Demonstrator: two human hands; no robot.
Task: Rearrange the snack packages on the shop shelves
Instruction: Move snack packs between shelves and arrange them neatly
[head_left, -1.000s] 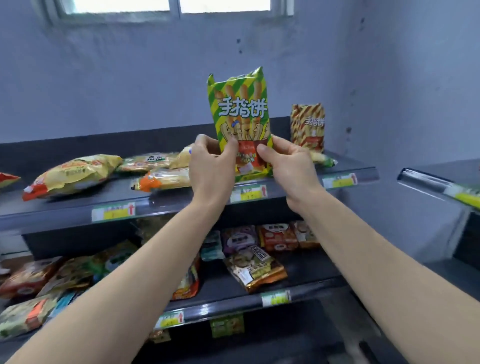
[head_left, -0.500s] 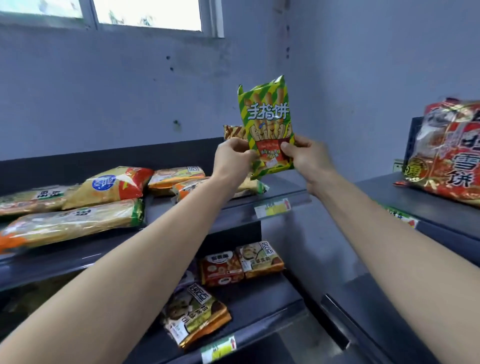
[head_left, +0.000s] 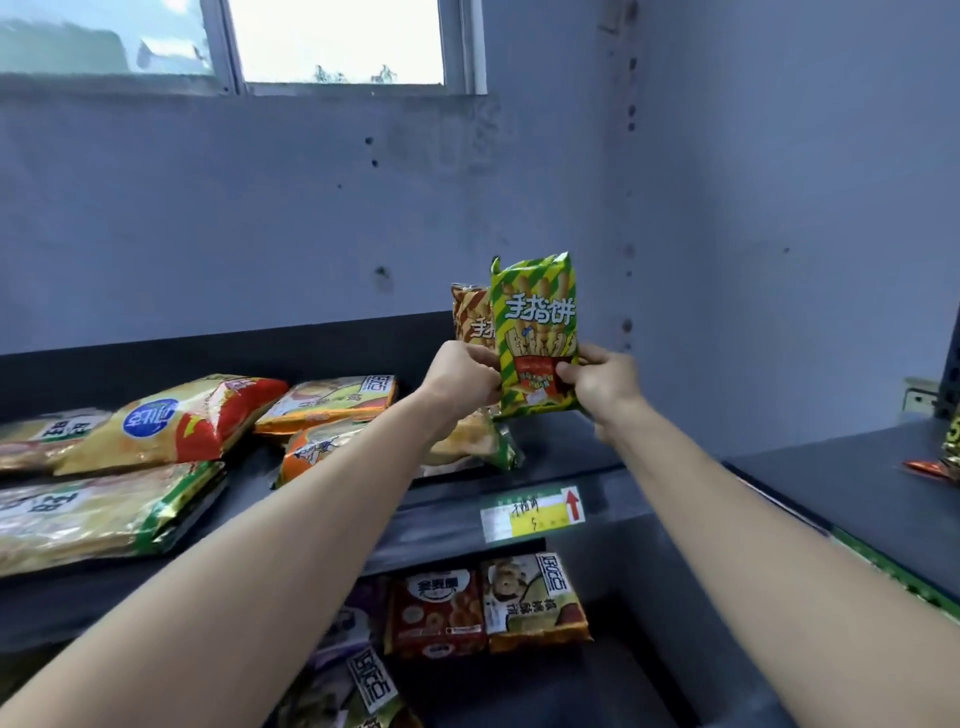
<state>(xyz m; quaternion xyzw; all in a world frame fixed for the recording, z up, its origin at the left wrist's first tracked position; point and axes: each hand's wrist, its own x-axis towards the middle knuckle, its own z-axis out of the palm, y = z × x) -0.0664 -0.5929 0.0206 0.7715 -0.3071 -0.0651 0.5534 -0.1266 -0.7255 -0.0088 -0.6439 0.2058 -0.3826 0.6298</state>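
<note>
— Where is the light from?
— Daylight through the window (head_left: 337, 41) at eleven o'clock, its panes blown out white. The wall (head_left: 311, 208) below is an even, cool blue-grey.
— Glare?
— Sheen on the foil packets (head_left: 93, 514) at nine o'clock. The lower shelf (head_left: 571, 691) at six o'clock sits in shadow.
— Sharpness?
— Lettering on the green packet (head_left: 537, 332) reads clean; the forearms (head_left: 249, 587) stretch and soften toward the bottom edge.

I see the green packet (head_left: 537, 332) crossed by diagonal yellow stripes, with white lettering and a red panel low down. Behind it to the left, a second packet (head_left: 470, 314) wears orange and cream stripes. Below it the shelf (head_left: 566, 452) is dark grey, and the price label (head_left: 532, 512) is yellow with a red arrow. Well left of it, a yellow bag (head_left: 208, 415) has a red corner and a blue badge.
</note>
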